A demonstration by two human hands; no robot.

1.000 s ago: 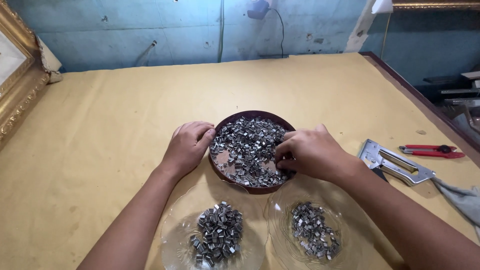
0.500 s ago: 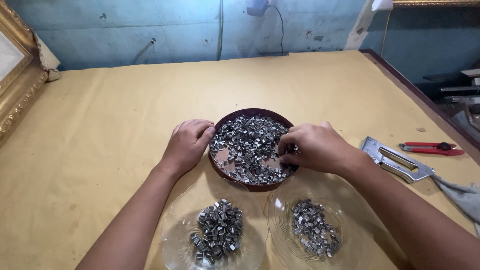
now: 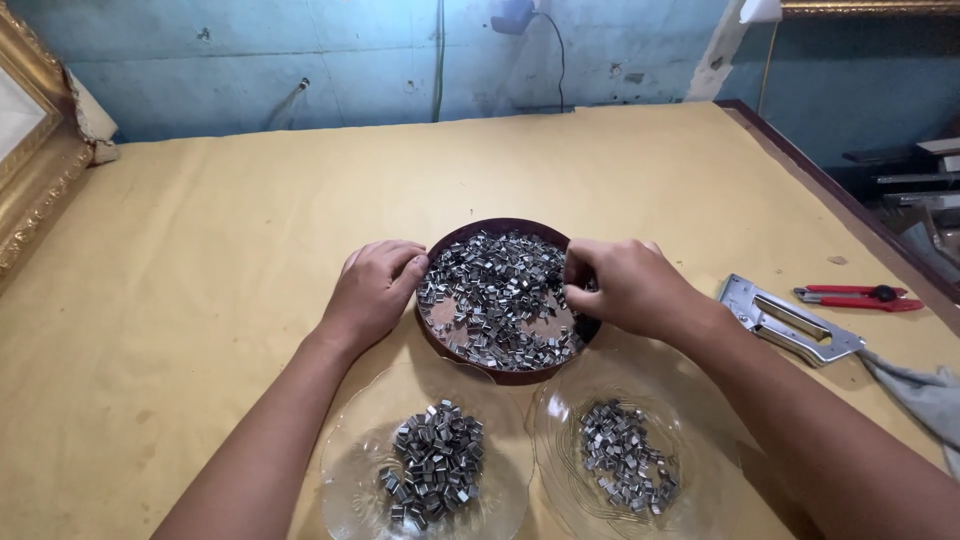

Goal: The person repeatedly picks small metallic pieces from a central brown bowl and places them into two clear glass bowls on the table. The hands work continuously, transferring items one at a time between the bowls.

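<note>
Since half a second ago, my right hand [image 3: 625, 285] has shifted only slightly over the right rim of the dark round dish [image 3: 445, 342], its fingers now curled together and pinching down into the heap of small metal clips [image 3: 495, 295] at the dish's right side. I cannot tell whether a clip is actually caught between the fingertips. My left hand [image 3: 375, 290] has stayed put, resting on the yellow table [image 3: 200, 250] with its fingers loosely together, the fingertips touching the dish's left rim.

I see the dish sitting near the middle of the table, filled with the clips. Just in front of it stand 2 clear glass plates: the left glass plate [image 3: 350, 450] carries a compact pile of clips, the right glass plate [image 3: 690, 440] a looser pile. To my right lie a metal staple gun [image 3: 785, 320], red-handled pliers [image 3: 855, 297] beyond it, and a grey cloth [image 3: 925, 395] at the edge. A gilded frame [image 3: 40, 185] leans at the far left.
</note>
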